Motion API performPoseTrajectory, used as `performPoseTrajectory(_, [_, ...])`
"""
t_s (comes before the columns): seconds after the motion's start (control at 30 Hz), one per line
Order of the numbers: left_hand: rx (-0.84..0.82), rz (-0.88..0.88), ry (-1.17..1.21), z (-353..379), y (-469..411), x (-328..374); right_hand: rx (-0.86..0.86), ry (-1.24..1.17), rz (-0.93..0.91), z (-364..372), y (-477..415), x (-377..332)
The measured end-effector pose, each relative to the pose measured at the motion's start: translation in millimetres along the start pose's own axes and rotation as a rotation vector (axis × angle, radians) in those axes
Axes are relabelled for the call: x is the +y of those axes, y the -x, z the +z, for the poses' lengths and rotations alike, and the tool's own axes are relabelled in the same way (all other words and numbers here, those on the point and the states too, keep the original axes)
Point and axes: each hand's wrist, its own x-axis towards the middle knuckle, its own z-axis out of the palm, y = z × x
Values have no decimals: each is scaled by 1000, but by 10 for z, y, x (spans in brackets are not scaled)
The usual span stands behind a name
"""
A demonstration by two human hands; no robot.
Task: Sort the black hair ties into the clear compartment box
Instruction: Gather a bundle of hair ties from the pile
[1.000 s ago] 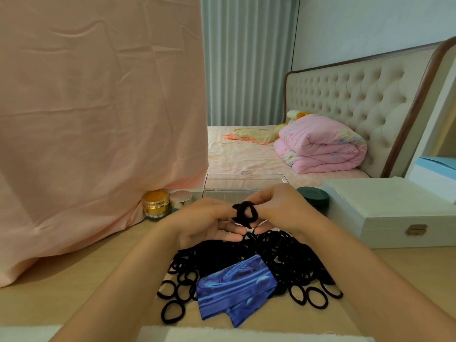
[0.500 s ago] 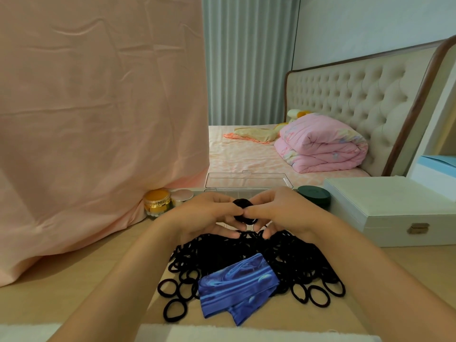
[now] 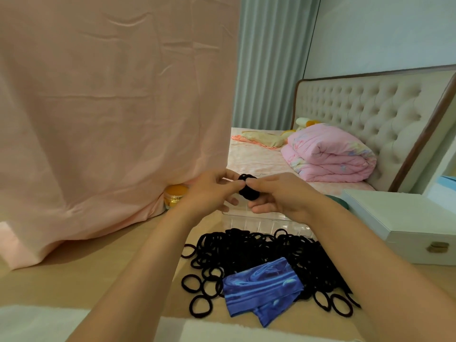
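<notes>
The gold jar (image 3: 175, 195) at the far left of the table carries print too small for you to read, and the brass latch (image 3: 438, 248) on the white case (image 3: 407, 218) shows no lettering you can make out.

You are working at a pale wooden table (image 3: 98, 267). A pink sheet (image 3: 111, 107) hangs over its left side and pools on the wood, and the jar sits just beside its hem. The white case stands at the right edge, shut. Beyond the table lies a bed (image 3: 259, 156) with a folded pink quilt (image 3: 328, 156) against a tufted headboard (image 3: 370, 112), and a grey-green curtain (image 3: 269, 58) hangs at the far wall.

On the near part of the table a heap of hair ties (image 3: 259, 250) spreads out, with loose rings strayed to its left and right edges. A blue cloth (image 3: 264, 287) lies on the near side of the heap. The clear box (image 3: 259, 219) sits just beyond the heap, largely hidden under your hands, so you cannot tell what its compartments hold.

Your left hand (image 3: 212, 191) and right hand (image 3: 278, 193) meet above the clear box. Both pinch a small bunch of black hair ties (image 3: 248, 190) between thumb and fingertips, raised clear of the table. The other fingers of each hand curl loosely underneath, touching nothing else.
</notes>
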Motion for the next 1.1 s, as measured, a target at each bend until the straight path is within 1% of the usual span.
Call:
performPoseTrajectory(0.13, [142,49,-181,-84,-115,-264,85,330,41,172,-332,-130])
performPoseTrajectory(0.2, [166,59,-280,-107,-153,-384,106,456,83,258,-477,-162])
performPoseTrajectory(0.27, [151,33,-332,-103,-161,-477,109,568,145,319,-589,-184])
performPoseTrajectory(0.4, [63,-7,-419,-21,-131,-578,95,822,380,352,-698,-177])
performPoseTrajectory(0.47, [45,-34,-408,2,-125,-591,97,997,423,385,-723,-152])
performPoseTrajectory(0.53, [30,-53,-390,6,-130,-577,99,1142,412,453,-744,-141])
performPoseTrajectory(0.6, [12,-73,-394,12,-136,-554,96,1338,374,540,-750,-140])
performPoseTrajectory(0.67, [1,-70,-433,25,-131,-537,120,1540,291,612,-754,-100])
performPoseTrajectory(0.73, [5,-38,-476,27,-116,-522,151,1656,201,645,-751,-29])
performPoseTrajectory(0.8, [15,-2,-502,14,-106,-510,148,1722,152,623,-739,29])
performPoseTrajectory(0.87, [9,14,-533,1,-93,-504,88,1726,126,538,-740,66])
performPoseTrajectory(1.0, [4,39,-563,7,-75,-506,-191,1505,144,273,-712,108])
performPoseTrajectory(1.03, [8,48,-590,14,-76,-505,-216,1466,133,225,-672,81])
performPoseTrajectory(1.1, [24,70,-660,29,-88,-515,-187,1384,80,161,-579,20])
